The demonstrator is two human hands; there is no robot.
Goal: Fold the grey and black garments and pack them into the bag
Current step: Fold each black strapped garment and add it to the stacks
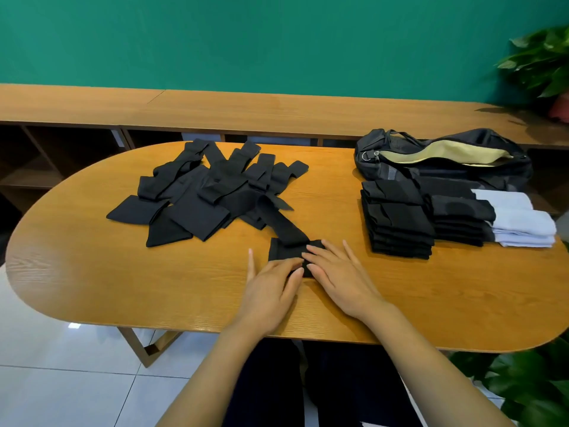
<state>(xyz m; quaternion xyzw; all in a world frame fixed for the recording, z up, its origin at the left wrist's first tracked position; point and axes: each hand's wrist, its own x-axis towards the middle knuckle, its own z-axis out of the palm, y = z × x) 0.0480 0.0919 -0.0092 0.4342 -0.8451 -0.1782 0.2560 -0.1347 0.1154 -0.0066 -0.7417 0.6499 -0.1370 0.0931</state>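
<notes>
Green wall (277, 41) and a long wooden shelf (246, 107) stand behind an oval wooden surface (123, 288). Close to its near edge the left grip (271, 291) lies flat, fingers straight and close together, its tips pressing the near edge of a black garment (283, 251); it clasps nothing. The right grip (341, 282), just beside it, is flat too, fingers straight and slightly spread, pressing the right part of the same garment. That garment is partly folded into a small block, with a long band running off far-left to a loose pile of unfolded black garments (200, 192). Well apart on the right stand folded black stacks (397, 220), with folded pale grey garments (520, 223) touching their right side. Just beyond them lies the black bag (443, 174), unzipped, showing a tan lining. Leafy plants (542, 63) fill the right edge.
</notes>
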